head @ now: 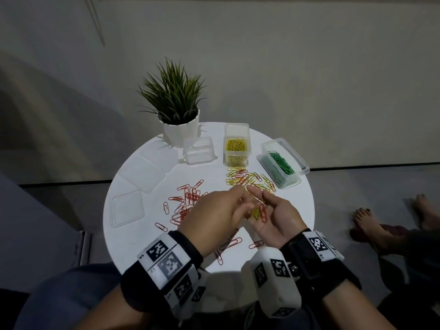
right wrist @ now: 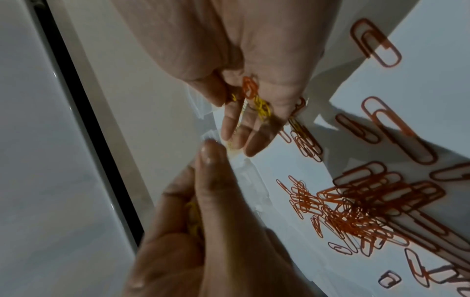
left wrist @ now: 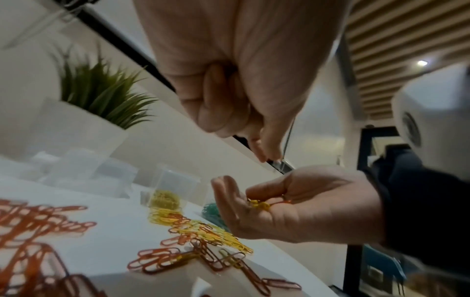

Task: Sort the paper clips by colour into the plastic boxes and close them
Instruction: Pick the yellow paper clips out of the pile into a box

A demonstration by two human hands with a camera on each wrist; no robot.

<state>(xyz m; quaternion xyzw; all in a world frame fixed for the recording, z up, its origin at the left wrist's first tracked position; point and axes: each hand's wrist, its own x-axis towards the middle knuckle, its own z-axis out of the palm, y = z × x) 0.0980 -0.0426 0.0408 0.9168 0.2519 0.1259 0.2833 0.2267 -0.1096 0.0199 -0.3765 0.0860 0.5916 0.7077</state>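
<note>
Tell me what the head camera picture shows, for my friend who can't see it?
Two hands meet above a round white table: the right hand, palm up, cups a few yellow and red paper clips while the left hand picks at them. Red clips lie loose on the table. Behind stand a yellow-clip box, a green-clip box, an empty box and a potted plant.

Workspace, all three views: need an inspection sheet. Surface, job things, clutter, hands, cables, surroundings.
Surface: round white table.
Job's things: yellow clips box and green clips box open; empty box; three lids off; red clips and a mixed yellow-red pile loose.
Clutter: potted plant.
Hands: right hand palm up, cupping yellow and red clips; left hand picking from it, yellow clips tucked inside.
Cables: nothing seen.
Surroundings: wall, floor, someone's bare feet at right.
</note>
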